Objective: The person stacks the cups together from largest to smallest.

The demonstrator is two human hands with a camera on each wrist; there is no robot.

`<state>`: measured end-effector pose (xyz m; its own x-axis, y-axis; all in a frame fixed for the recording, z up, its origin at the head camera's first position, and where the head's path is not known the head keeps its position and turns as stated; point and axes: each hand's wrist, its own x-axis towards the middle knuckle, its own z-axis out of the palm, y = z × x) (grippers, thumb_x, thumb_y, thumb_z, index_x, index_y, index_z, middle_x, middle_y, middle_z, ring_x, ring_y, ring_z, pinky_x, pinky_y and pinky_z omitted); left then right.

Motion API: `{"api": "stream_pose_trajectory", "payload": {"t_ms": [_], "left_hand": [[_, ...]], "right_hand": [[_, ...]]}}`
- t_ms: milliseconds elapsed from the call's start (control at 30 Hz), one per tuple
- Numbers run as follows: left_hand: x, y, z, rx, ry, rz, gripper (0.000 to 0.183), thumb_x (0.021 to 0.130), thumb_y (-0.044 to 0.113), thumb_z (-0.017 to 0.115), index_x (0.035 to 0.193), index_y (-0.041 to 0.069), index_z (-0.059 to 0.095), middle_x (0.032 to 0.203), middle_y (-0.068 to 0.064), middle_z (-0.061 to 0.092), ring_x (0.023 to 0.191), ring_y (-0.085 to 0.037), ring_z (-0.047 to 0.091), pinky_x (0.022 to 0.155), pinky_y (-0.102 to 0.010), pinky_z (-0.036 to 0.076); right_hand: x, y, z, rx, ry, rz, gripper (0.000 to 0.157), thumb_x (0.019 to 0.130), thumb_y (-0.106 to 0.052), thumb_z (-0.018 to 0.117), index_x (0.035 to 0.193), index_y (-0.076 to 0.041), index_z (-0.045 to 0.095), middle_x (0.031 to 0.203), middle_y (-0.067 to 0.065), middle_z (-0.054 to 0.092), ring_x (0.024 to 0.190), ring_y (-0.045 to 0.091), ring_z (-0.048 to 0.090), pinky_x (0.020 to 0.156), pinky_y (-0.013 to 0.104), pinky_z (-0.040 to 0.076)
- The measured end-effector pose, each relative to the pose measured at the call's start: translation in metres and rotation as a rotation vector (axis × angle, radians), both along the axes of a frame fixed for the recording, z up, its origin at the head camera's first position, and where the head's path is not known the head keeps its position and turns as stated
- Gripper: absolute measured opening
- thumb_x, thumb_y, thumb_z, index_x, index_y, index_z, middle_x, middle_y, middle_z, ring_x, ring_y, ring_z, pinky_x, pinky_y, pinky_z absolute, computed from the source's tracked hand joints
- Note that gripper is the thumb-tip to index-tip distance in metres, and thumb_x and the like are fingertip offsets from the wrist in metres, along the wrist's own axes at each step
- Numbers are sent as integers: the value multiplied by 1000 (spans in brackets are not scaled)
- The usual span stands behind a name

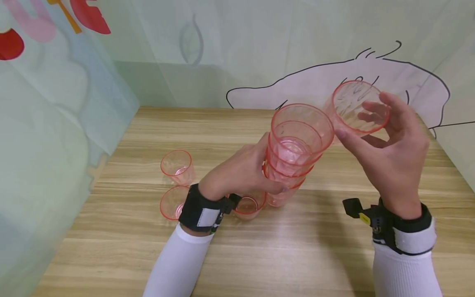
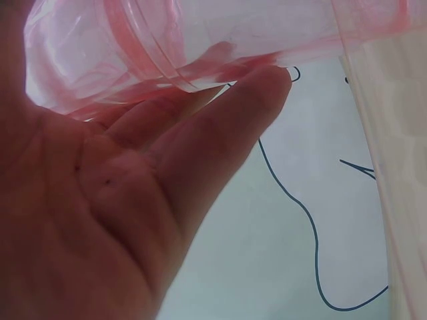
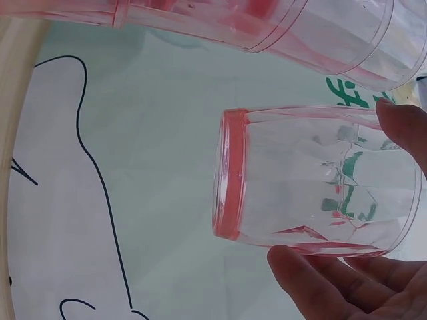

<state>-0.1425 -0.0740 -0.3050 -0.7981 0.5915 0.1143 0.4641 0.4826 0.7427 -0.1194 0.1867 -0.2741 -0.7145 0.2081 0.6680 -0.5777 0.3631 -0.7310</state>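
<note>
My left hand (image 1: 246, 169) grips the side of a stack of several nested clear pink cups (image 1: 297, 154), mouths up and leaning slightly. Whether the stack's base touches the table cannot be told. Up and to the right, my right hand (image 1: 398, 150) holds a single clear pink cup (image 1: 350, 111) by its sides, thumb opposite fingers, close beside the stack's top. In the right wrist view that cup (image 3: 300, 180) is apart from the stack (image 3: 267, 27). The left wrist view has fingers (image 2: 220, 127) against the stack (image 2: 267, 30).
Two more pink cups, one farther back (image 1: 178, 169) and one nearer (image 1: 172, 204), stand upright on the wooden table (image 1: 259, 264) at the left. Another cup (image 1: 250, 206) is partly hidden by the left wrist. Printed cloth walls (image 1: 167, 82) border the table's back and sides.
</note>
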Motion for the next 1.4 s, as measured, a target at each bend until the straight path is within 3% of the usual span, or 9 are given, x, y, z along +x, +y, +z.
{"api": "stream_pose_trajectory", "payload": {"t_ms": [333,733,1400], "left_hand": [[0,0,0,14,4,-9,84,69,32,89,135,19,40,113,7,65,94,-9,62,87,-29,51],[0,1,-1,7,10,-1,84,67,31,90,135,20,41,109,7,65,91,-11,62,85,-30,52],[-1,1,0,-4,14,-6,83,69,34,89,135,18,41,114,6,65,97,-9,62,88,-29,51]], "right_hand": [[4,1,5,-56,37,40,70,71,8,85,135,-4,60,120,23,66,103,28,65,74,19,56],[7,-3,7,-323,96,180,69,65,16,82,129,2,62,118,27,64,101,33,64,70,21,57],[10,-9,16,-450,174,239,68,60,19,82,124,7,61,115,27,65,101,35,64,70,23,58]]}}
